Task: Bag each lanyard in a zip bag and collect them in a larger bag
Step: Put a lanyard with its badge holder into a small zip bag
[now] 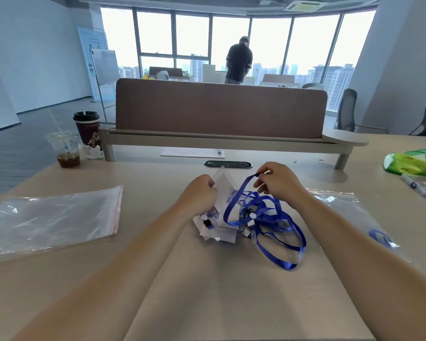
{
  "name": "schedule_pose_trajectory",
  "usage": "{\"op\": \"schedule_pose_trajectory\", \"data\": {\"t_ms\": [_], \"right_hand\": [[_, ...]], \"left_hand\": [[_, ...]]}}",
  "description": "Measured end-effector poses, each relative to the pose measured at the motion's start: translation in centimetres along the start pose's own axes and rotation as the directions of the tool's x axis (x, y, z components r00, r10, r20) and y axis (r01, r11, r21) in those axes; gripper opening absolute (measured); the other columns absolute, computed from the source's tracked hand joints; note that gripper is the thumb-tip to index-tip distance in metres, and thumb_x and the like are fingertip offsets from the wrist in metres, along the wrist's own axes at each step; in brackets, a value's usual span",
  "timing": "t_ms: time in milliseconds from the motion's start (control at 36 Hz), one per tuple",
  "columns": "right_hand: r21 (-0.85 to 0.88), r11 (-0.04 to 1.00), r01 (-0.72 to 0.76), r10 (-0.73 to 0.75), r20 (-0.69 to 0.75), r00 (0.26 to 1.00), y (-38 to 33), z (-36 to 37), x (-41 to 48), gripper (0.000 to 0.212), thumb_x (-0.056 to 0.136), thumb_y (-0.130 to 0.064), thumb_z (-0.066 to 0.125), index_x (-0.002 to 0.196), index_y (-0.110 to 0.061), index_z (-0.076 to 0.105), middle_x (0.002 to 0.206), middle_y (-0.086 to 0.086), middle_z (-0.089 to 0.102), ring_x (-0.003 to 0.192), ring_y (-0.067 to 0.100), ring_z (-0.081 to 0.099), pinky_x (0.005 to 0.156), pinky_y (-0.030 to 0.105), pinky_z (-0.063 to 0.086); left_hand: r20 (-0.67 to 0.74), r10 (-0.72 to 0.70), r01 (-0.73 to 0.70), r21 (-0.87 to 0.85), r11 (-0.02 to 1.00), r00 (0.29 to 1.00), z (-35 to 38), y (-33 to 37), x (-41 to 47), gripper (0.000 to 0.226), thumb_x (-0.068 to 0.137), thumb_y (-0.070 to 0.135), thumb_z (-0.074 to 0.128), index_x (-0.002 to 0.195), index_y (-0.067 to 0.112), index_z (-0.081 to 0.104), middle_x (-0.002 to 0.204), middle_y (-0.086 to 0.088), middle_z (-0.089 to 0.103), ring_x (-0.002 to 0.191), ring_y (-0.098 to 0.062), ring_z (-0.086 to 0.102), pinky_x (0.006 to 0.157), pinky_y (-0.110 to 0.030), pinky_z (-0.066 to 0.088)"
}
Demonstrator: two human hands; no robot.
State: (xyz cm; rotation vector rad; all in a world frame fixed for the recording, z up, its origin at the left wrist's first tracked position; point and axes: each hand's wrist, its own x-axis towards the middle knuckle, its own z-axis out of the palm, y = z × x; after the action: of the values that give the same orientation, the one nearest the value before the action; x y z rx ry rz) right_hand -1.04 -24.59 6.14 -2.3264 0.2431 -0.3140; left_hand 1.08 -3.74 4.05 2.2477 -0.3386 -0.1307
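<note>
Centre of frame, on the matte beige desk (231,291): a tangled heap of glossy blue ribbon lanyards (268,225) with clear card holders and white clips. Left hand (202,193) is closed on a stiff clear badge holder (225,190) raised on edge. Right hand (279,180) pinches one ribbon loop between thumb and fingertips. Large crinkled clear zip bag (52,217), red seal strip, lies flat at left. Second clear bag (349,217) lies at right, blue ribbon inside.
</note>
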Motion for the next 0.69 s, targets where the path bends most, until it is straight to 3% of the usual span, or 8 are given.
{"op": "schedule_pose_trajectory", "data": {"t_ms": [83, 194, 306, 389, 556, 694], "right_hand": [[-0.135, 0.991, 0.006, 0.004, 0.075, 0.997, 0.0, 0.0, 0.0, 0.015, 0.097, -0.006, 0.052, 0.102, -0.013, 0.064, 0.092, 0.005, 0.074, 0.075, 0.015, 0.069, 0.069, 0.025, 0.056], [-0.361, 0.932, 0.042, 0.051, 0.244, 0.969, 0.6, 0.4, -0.5, 0.017, 0.088, -0.011, 0.065, 0.103, -0.012, 0.072, 0.103, 0.005, 0.071, 0.091, 0.021, 0.065, 0.072, 0.026, 0.050], [-0.464, 0.883, 0.073, 0.113, 0.361, 0.926, 1.5, 1.5, -1.2, 0.033, 0.086, -0.026, 0.074, 0.110, -0.004, 0.072, 0.109, 0.012, 0.072, 0.102, 0.028, 0.065, 0.085, 0.036, 0.050], [-0.514, 0.853, 0.086, 0.130, 0.370, 0.920, 2.1, 2.5, -1.4, 0.037, 0.085, -0.032, 0.076, 0.112, -0.007, 0.073, 0.107, 0.010, 0.073, 0.100, 0.028, 0.066, 0.089, 0.037, 0.050], [-0.546, 0.835, 0.072, 0.120, 0.307, 0.944, 3.0, 3.6, -1.5, 0.030, 0.083, -0.033, 0.076, 0.100, -0.009, 0.072, 0.098, 0.009, 0.072, 0.092, 0.027, 0.066, 0.080, 0.035, 0.050], [-0.567, 0.820, 0.082, 0.106, 0.291, 0.951, 3.1, 3.8, -1.3, 0.016, 0.087, -0.031, 0.071, 0.082, -0.017, 0.066, 0.085, 0.004, 0.068, 0.078, 0.023, 0.061, 0.068, 0.030, 0.047]], "left_hand": [[0.000, -0.009, 0.009, -0.018, 1.000, 1.000, 0.0, 0.0, 0.0, 0.018, 0.099, 0.013, 0.039, 0.113, 0.013, 0.052, 0.105, -0.006, 0.061, 0.060, -0.019, 0.070, 0.065, -0.035, 0.054], [0.000, -0.011, 0.011, -0.019, 1.000, 1.000, 0.1, -0.2, 0.0, 0.018, 0.098, 0.011, 0.038, 0.111, 0.012, 0.051, 0.089, -0.001, 0.062, 0.055, -0.017, 0.070, 0.056, -0.029, 0.047], [0.003, -0.001, 0.002, -0.018, 1.000, 1.000, 0.2, -0.2, -0.1, 0.019, 0.095, 0.009, 0.040, 0.110, 0.009, 0.053, 0.088, -0.005, 0.061, 0.053, -0.016, 0.068, 0.056, -0.030, 0.047], [0.002, 0.007, -0.007, -0.006, 1.000, 1.000, 0.2, -0.1, -0.3, 0.015, 0.094, 0.008, 0.042, 0.105, 0.010, 0.053, 0.086, -0.003, 0.057, 0.052, -0.014, 0.063, 0.057, -0.029, 0.048], [-0.005, 0.008, -0.008, -0.016, 1.000, 1.000, 0.2, -0.2, -0.5, 0.013, 0.092, 0.007, 0.044, 0.099, 0.009, 0.054, 0.083, -0.004, 0.055, 0.060, -0.019, 0.059, 0.058, -0.033, 0.049], [0.007, 0.016, -0.016, 0.009, 1.000, 1.000, -0.1, 0.0, -0.7, 0.015, 0.092, 0.007, 0.044, 0.102, 0.007, 0.055, 0.095, -0.009, 0.057, 0.067, -0.024, 0.060, 0.058, -0.033, 0.048]]}}
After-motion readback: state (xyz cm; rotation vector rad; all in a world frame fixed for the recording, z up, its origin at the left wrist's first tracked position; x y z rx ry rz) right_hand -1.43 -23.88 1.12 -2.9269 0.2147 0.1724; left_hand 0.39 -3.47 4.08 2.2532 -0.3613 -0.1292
